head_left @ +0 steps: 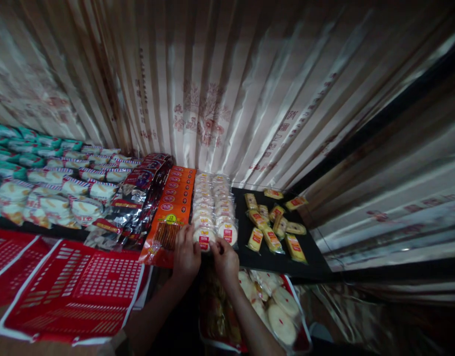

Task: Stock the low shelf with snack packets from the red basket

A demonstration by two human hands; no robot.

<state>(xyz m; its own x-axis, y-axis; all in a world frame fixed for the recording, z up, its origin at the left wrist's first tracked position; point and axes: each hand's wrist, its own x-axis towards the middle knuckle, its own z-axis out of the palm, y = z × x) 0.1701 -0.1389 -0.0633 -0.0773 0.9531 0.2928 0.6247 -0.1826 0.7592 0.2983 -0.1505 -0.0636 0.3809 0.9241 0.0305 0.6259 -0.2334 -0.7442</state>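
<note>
Two rows of clear packets with round white rice crackers run back across the black shelf. At the front of the left row, a rice cracker packet (204,239) with a red and yellow label lies between my hands. My left hand (186,252) is closed at its left edge, fingers resting partly over the orange snack packs (171,202). The thumb and fingers of my right hand (226,258) pinch the packet's lower right corner. Beside it, the front packet of the right row (227,232) lies flat.
Small yellow snack packs (273,240) lie scattered on the black shelf (312,257). Dark foil packs (138,193) and white bags (53,205) fill the left. Below are a red basket (97,287) and a basket holding round crackers (283,321). A pleated curtain (212,74) hangs behind.
</note>
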